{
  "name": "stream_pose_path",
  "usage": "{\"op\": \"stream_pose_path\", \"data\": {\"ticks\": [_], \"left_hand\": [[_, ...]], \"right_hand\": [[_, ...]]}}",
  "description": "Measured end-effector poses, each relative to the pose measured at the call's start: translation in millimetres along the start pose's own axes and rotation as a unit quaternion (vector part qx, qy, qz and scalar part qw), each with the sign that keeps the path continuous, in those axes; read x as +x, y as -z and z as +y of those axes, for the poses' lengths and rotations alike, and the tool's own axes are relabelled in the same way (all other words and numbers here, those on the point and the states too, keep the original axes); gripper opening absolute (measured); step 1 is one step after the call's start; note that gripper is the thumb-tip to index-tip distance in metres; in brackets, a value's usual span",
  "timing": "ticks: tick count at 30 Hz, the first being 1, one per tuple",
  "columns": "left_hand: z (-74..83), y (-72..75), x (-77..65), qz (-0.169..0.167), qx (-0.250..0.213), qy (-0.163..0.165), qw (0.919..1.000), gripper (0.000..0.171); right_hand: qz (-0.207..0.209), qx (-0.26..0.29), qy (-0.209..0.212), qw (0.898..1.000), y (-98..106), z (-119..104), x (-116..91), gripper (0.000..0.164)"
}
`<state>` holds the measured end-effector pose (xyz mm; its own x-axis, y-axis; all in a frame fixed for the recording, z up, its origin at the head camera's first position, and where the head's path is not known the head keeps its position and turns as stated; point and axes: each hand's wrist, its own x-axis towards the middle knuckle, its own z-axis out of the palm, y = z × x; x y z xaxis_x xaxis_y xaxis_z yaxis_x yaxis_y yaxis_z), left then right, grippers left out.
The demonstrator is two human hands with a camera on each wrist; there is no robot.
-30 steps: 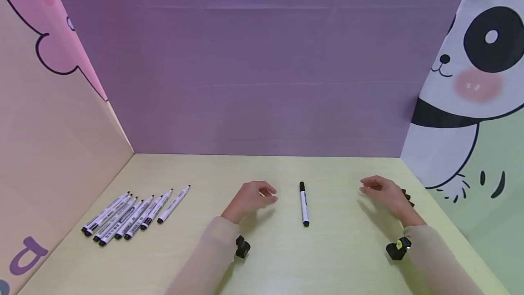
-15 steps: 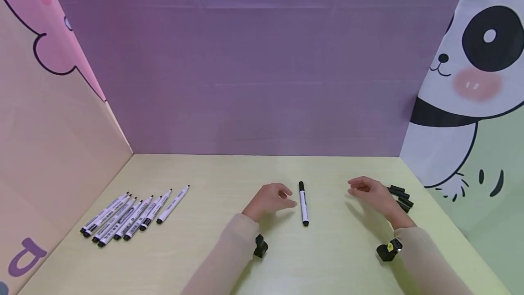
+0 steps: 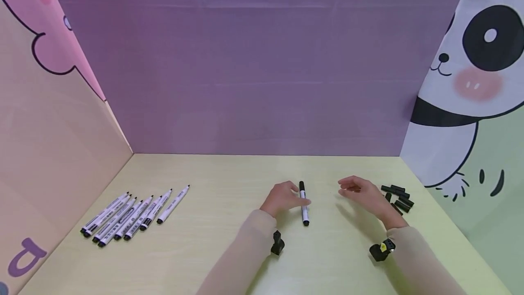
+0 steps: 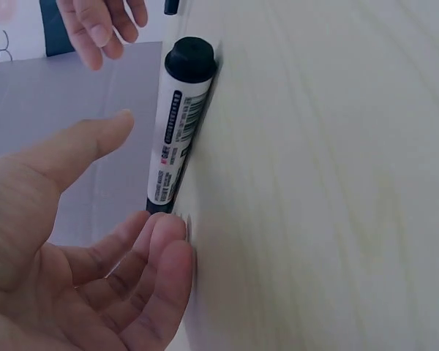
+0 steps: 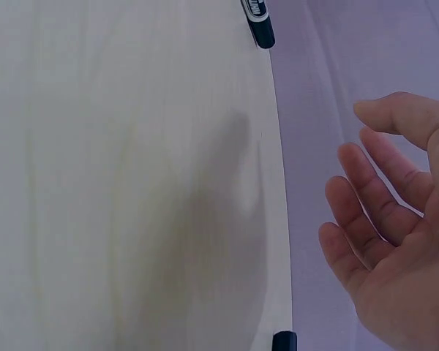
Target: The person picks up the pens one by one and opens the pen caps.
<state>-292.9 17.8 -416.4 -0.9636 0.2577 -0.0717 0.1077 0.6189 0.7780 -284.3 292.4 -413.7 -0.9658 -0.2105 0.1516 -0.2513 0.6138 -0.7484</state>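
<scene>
A capped white marker (image 3: 305, 214) with black ends lies on the table, pointing away from me. My left hand (image 3: 283, 197) is at it, the thumb crossing above the barrel in the head view. From the left wrist, the marker (image 4: 177, 135) shows between the raised thumb and the bent fingers of the left hand (image 4: 73, 241); the fingertips are by its far end, and the thumb is apart from it. To the right, my right hand (image 3: 363, 195) hovers with loosely bent fingers and nothing in them. In the right wrist view the right hand (image 5: 406, 212) faces the marker's end (image 5: 262, 31).
Several uncapped white markers (image 3: 135, 216) lie slanted side by side on the left of the table (image 3: 229, 277). Several loose black caps (image 3: 403, 203) lie just beyond the right hand. A purple wall (image 3: 262, 81) stands behind, with printed panels on both sides.
My left hand has moved right, up to the marker. My right hand has drifted left, uncovering more of the black caps. The marker has stayed in place.
</scene>
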Motion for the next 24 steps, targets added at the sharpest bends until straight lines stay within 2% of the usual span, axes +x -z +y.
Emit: {"op": "stream_pose_path", "data": {"ticks": [6, 14, 19, 24], "left_hand": [[3.1, -6.8, 4.6, 0.01, 0.026, 0.017, 0.9995, 0.055], [3.6, -6.7, 3.4, 0.011, 0.003, 0.032, 0.9994, 0.035], [4.0, -6.9, 1.8, 0.009, 0.01, 0.033, 0.9993, 0.037], [5.4, -6.6, -1.2, 0.006, -0.001, 0.037, 0.9993, 0.037]], "right_hand": [[-0.013, 0.011, 0.007, 1.0, -7, -5, 2, 0.039], [-0.021, 0.007, 0.008, 1.0, -11, -12, 4, 0.037], [-0.02, 0.009, 0.006, 1.0, -13, -15, 5, 0.037], [-0.016, 0.008, 0.005, 1.0, -15, -17, 6, 0.036]]}}
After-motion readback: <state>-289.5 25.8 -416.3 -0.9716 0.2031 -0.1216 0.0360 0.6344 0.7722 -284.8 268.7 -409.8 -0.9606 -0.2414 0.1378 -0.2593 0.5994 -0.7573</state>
